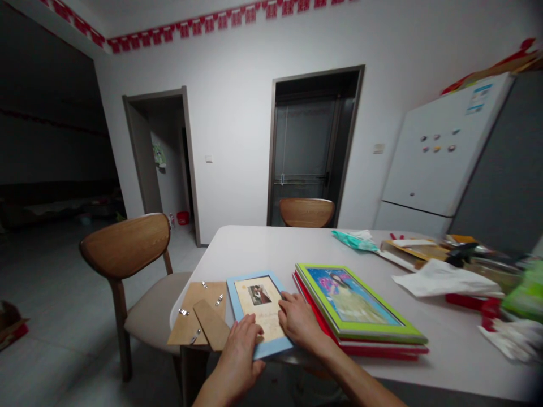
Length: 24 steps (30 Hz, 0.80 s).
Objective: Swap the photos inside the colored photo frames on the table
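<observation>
A light-blue picture frame (pixel 275 346) lies at the table's near edge, holding a cream printed sheet (pixel 244 286) with a small photo. My left hand (pixel 241 347) rests over its lower left side, fingers stretched out and lying on the sheet. Bent and close together, the fingers of my right hand (pixel 299 321) grip the frame's right edge; the thumb is hidden. Left of the frame sits a brown backing board (pixel 180 333) with metal clips and a stand leg (pixel 212 325). Beside my right hand is a green picture frame (pixel 316 288) on top of red ones.
The white table (pixel 263 243) carries a teal packet (pixel 354 240), white paper (pixel 445 278) and assorted clutter to the right. Wooden chairs stand at the left (pixel 127 246) and far side (pixel 306 212). A white fridge (pixel 441 147) is at the back right.
</observation>
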Each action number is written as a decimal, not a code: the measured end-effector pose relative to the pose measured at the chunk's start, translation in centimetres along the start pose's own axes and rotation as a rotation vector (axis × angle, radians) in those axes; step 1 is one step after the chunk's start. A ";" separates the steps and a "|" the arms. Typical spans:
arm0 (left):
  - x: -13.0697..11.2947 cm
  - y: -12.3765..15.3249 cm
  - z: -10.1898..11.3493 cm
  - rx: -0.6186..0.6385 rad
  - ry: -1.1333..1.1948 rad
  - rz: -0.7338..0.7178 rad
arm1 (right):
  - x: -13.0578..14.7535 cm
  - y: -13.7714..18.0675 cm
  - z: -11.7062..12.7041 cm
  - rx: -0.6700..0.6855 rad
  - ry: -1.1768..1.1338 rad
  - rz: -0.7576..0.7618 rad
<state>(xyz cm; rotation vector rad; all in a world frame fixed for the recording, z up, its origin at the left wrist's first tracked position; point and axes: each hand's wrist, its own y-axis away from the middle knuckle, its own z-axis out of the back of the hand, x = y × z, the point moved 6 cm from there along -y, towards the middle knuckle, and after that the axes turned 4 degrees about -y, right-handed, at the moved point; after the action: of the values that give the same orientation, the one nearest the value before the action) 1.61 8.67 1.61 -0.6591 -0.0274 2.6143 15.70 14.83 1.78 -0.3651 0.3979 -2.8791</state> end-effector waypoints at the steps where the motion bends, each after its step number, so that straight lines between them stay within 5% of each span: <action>1: 0.0 -0.1 -0.1 0.006 -0.008 0.000 | 0.0 0.1 0.1 0.001 0.005 -0.002; 19: 0.1 0.3 1.2 0.053 -0.020 -0.022 | 2.2 0.8 0.4 0.042 -0.038 0.051; 24: 5.0 2.4 5.2 -0.173 -0.030 0.091 | 4.0 0.9 1.4 0.046 -0.123 0.061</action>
<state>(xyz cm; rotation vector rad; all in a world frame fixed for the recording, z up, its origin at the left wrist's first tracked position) -5.69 9.08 3.67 -0.6953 -0.2400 2.7312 12.45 12.65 3.63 -0.5093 0.3149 -2.7833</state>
